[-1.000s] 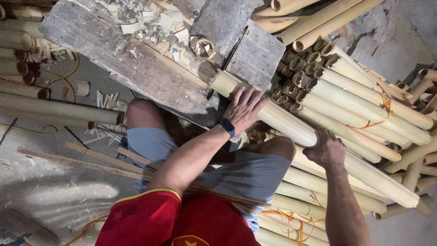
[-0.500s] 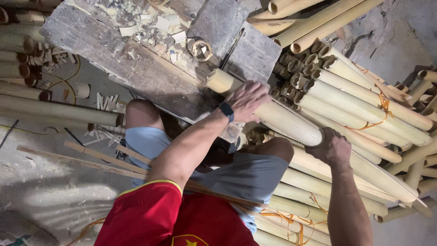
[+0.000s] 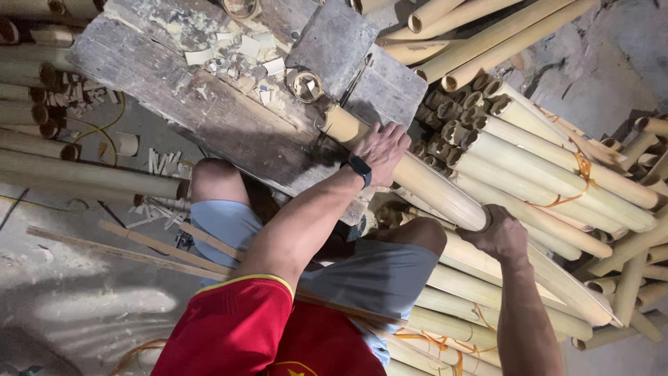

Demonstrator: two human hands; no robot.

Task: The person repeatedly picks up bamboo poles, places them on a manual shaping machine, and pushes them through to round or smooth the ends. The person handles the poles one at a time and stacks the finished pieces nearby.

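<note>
Presently: bamboo pole (image 3: 417,177), pale, slanted across wooden block (image 3: 209,104). Left hand (image 3: 381,147) flat on top near cut end, fingers spread, not closed. Right hand (image 3: 499,235) wrapped tightly around lower end, above stacked bamboo bundle (image 3: 557,167).

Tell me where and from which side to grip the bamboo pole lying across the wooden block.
Grip the bamboo pole along its smooth round shaft, from above. It lies slanted, its cut end resting on the wooden block. The left hand already presses down near that end; the right hand wraps the shaft lower down. Two spread grips probably suit its length.
</note>
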